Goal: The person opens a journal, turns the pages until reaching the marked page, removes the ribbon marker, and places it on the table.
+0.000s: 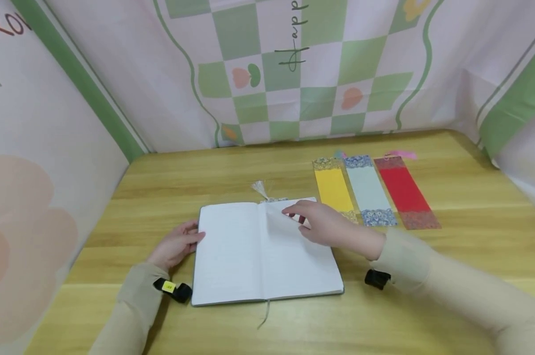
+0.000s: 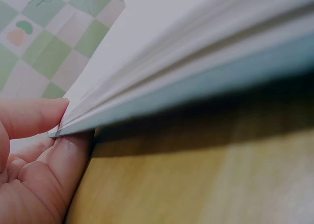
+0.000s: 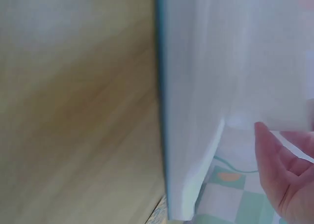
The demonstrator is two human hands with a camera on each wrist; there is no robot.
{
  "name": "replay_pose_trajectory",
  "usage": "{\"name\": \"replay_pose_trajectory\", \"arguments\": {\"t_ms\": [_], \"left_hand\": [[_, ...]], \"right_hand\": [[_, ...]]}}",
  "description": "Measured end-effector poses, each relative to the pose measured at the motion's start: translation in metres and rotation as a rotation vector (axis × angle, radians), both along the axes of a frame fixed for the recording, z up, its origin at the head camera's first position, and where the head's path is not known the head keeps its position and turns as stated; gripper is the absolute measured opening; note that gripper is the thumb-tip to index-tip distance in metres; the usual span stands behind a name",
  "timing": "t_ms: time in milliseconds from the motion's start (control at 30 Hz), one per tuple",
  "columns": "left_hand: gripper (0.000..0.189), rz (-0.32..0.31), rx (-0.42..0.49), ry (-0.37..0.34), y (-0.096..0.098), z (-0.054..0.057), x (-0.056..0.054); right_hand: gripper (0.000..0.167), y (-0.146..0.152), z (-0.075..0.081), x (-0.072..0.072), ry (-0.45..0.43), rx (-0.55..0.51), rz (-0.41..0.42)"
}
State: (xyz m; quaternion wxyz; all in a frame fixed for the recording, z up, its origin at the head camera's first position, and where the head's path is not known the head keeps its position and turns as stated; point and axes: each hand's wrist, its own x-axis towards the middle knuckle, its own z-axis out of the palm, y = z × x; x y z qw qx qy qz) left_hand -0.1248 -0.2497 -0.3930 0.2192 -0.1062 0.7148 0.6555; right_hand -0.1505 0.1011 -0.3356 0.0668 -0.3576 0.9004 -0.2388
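An open notebook (image 1: 227,256) with white pages and a dark blue-green cover lies on the table. My left hand (image 1: 174,246) grips its left edge, the thumb (image 2: 39,116) on the page and the fingers under the cover. Over the right half, my right hand (image 1: 318,222) pinches a page (image 3: 274,86) by its edge and holds it raised. At the notebook's top edge a patterned strip of a bookmark (image 1: 276,200) peeks out, with a white tassel (image 1: 259,188); the rest of it is hidden by the notebook.
Right of the notebook lie a yellow bookmark (image 1: 334,190), a pale blue bookmark (image 1: 368,190) and a red bookmark (image 1: 405,190), each with patterned ends. A thin ribbon (image 1: 265,315) trails from the notebook's bottom. A printed curtain (image 1: 320,103) hangs behind the wooden table (image 1: 170,182).
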Motion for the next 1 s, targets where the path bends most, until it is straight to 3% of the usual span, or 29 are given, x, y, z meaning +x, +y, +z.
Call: {"name": "replay_pose_trajectory", "arguments": {"t_ms": [200, 400, 533, 700, 867, 1000], "left_hand": [[0.059, -0.007, 0.003, 0.007, 0.002, 0.000, 0.000], [0.060, -0.016, 0.011, 0.015, 0.003, 0.000, -0.001], [0.059, -0.015, 0.004, 0.014, 0.003, 0.000, -0.002], [0.059, -0.009, -0.015, 0.003, 0.002, 0.000, -0.002], [0.059, -0.001, -0.013, 0.000, 0.003, 0.001, 0.000], [0.059, -0.024, 0.029, 0.033, 0.001, 0.001, 0.002]], "right_hand": [[0.040, 0.001, 0.004, 0.008, -0.129, -0.189, -0.019], [0.051, -0.003, 0.007, 0.014, -0.407, -0.333, -0.072], [0.055, -0.009, 0.007, 0.015, -0.521, -0.386, -0.025], [0.053, -0.021, 0.001, 0.017, -0.487, -0.253, 0.084], [0.057, -0.033, -0.003, 0.020, -0.419, -0.002, 0.198], [0.060, -0.041, -0.004, 0.022, -0.352, 0.176, 0.243]]}}
